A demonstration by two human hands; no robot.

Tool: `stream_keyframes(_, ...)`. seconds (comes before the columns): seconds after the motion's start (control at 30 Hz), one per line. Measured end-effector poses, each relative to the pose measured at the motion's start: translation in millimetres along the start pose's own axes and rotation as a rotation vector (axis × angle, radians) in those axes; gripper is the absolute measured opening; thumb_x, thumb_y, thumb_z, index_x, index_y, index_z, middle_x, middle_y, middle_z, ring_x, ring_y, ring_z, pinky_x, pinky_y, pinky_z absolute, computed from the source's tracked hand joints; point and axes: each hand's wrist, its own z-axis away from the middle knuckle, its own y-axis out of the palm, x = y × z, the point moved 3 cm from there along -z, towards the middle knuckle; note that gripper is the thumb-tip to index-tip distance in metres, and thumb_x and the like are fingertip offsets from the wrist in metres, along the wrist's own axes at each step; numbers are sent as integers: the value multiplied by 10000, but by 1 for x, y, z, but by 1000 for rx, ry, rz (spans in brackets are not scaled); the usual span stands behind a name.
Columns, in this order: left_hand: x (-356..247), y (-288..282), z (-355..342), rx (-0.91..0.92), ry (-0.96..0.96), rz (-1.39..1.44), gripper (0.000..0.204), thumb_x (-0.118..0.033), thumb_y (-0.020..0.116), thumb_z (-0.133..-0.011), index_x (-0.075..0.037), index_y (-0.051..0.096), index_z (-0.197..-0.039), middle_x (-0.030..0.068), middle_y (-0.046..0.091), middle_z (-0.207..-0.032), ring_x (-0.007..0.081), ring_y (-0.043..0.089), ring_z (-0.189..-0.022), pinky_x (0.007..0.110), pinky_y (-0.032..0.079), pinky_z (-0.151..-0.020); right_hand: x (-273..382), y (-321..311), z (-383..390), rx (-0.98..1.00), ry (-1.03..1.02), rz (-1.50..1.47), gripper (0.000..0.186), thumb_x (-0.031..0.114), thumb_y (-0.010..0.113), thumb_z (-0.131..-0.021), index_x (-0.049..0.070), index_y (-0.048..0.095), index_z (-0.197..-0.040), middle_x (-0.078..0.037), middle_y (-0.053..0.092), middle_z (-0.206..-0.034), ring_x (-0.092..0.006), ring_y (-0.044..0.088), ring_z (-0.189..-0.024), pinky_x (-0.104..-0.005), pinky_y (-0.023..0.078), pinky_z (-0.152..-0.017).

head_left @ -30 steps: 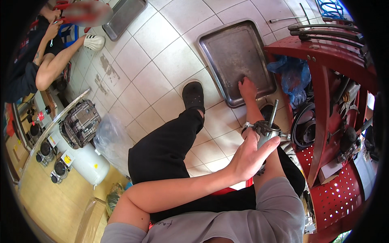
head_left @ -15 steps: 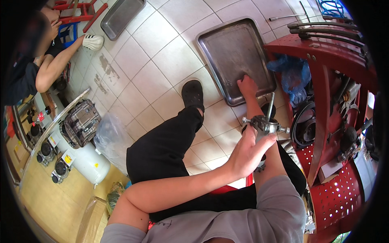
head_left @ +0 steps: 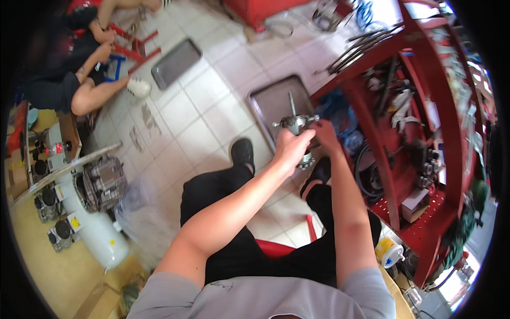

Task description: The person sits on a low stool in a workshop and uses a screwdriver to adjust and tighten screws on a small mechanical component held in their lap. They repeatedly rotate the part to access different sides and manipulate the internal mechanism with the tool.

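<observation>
My left hand point(head_left: 291, 150) is wrapped round a metal assembly point(head_left: 295, 124) that looks like a puller, with a long rod standing up from its ring and bolts sticking out at its sides. The toothed lower end of the assembly shows beneath the hand. Close against its right side is my right hand point(head_left: 325, 135), fingers curled by a side bolt. What lies inside those fingers is hidden and slightly blurred. Both hands are above the near part of a metal tray point(head_left: 273, 98) on the floor.
A red metal rack point(head_left: 383, 159) with tools and parts stands close on the right, a blue plastic bag point(head_left: 340, 114) beside it. A smaller tray point(head_left: 178, 64) lies farther left. A white tank point(head_left: 101, 239) is at left. Another person's leg point(head_left: 103, 95) shows at upper left.
My right hand has come up out of the tray to the metal assembly. My left hand has carried the assembly forward and left, over the tray. The whole view has shifted.
</observation>
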Motion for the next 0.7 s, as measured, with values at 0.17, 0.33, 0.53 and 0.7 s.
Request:
stream_keyframes(0.17, -5, -7, 25, 33, 151, -375, 210, -240, 714, -811, -53, 652, -884, 18, 625, -765, 94, 572, -647, 282, 448, -555, 129, -58, 117, 41, -241, 47, 286, 208, 616, -756, -52, 646, -871, -203, 661, -788, -270, 664, -770, -370, 496, -714)
stream_keyframes(0.33, -11, -1, 118, 222, 147, -103, 223, -285, 714, -834, -73, 676, -891, 17, 654, -783, 116, 608, -659, 302, 485, -563, 205, -90, 260, -30, -346, 162, 306, 230, 632, -735, -36, 654, -886, -224, 651, -778, -340, 664, -763, -392, 505, -718)
stream_keyframes(0.53, 9, -3, 208, 327, 67, 149, 120, -188, 669, -867, -110, 649, -956, 33, 663, -852, 162, 649, -730, 335, 533, -631, 216, -80, 363, -340, -553, 353, 231, 221, 624, -728, 7, 655, -810, -194, 664, -772, -366, 652, -749, -433, 519, -686)
stream_keyframes(0.7, 38, -28, 226, 425, 86, 337, 61, -162, 640, -879, -135, 639, -934, 47, 672, -886, 186, 661, -772, 372, 549, -685, 225, -55, 417, -465, -742, 472, 154, 174, 602, -752, 22, 587, -777, -171, 646, -762, -354, 637, -755, -456, 503, -667)
